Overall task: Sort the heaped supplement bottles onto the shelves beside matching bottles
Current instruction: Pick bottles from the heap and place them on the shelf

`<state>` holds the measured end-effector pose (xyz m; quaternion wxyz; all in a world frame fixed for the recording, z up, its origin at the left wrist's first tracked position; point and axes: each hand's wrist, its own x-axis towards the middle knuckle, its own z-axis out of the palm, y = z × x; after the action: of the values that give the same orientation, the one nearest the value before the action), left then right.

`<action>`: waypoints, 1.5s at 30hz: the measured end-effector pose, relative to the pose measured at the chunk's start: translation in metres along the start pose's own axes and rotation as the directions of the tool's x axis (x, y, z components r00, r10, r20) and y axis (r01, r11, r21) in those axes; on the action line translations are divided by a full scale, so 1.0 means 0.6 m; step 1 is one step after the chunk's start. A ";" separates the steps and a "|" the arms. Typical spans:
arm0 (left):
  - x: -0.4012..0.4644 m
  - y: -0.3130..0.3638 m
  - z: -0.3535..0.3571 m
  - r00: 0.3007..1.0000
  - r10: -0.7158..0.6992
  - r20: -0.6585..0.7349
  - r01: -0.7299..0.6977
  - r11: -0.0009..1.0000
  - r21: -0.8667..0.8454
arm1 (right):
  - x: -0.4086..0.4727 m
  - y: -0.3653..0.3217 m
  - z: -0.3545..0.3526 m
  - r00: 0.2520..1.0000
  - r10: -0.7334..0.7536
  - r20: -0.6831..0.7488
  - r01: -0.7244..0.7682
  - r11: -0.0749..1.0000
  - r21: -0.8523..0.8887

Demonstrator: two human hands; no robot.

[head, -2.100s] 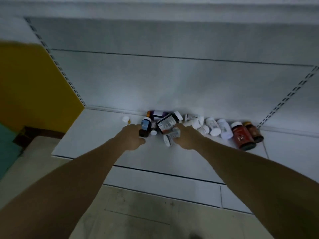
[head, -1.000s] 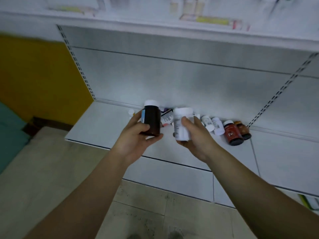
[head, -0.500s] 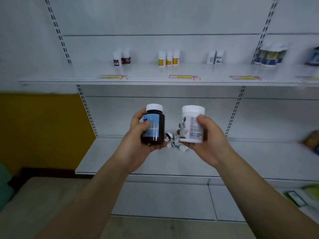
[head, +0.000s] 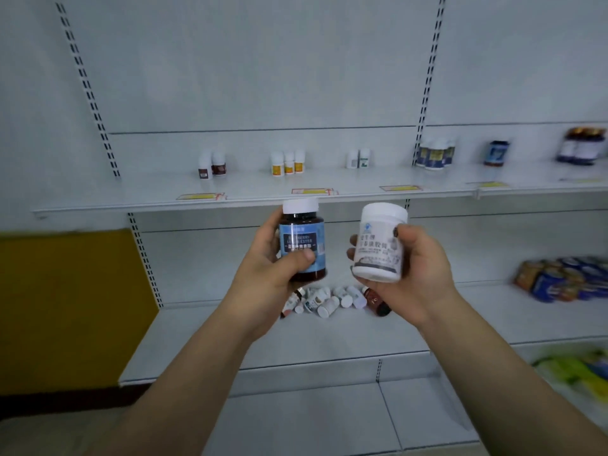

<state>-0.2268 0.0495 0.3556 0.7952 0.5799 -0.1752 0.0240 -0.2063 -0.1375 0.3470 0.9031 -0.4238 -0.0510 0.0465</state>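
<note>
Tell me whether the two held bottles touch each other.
Apart: the head view shows shelf wall between the dark blue-labelled bottle and white plastic bottle.

One head-worn wide-angle view looks forward and slightly down at white shelving, close behind both raised forearms. The upper shelf point(head: 230, 200) runs just above the fingers point(head: 353, 253); the lower shelf point(head: 296, 343) lies below and beyond them.

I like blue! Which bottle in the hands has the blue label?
The dark bottle in the left hand. The right hand holds an all-white one.
</note>
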 end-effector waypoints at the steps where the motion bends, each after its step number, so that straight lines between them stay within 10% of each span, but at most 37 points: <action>1: 0.004 0.003 0.014 1.000 -0.003 0.015 0.003 1.000 -0.004 | -0.006 -0.014 -0.003 1.000 -0.015 -0.002 0.015 1.000 -0.010; 25: 0.201 -0.196 0.640 0.948 -0.082 0.308 0.071 0.996 0.048 | -0.132 -0.517 -0.443 0.901 -0.403 -0.164 0.271 0.815 -0.513; 45: 0.707 -0.351 0.751 0.980 -0.079 0.183 -0.053 0.779 0.624 | 0.325 -0.717 -0.698 0.907 -0.397 -0.139 0.135 0.588 -0.798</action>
<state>0.1085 -0.5087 0.4132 0.5359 0.8117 -0.2317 0.0174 0.0596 -0.7051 0.4229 0.6262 -0.7579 0.0092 -0.1827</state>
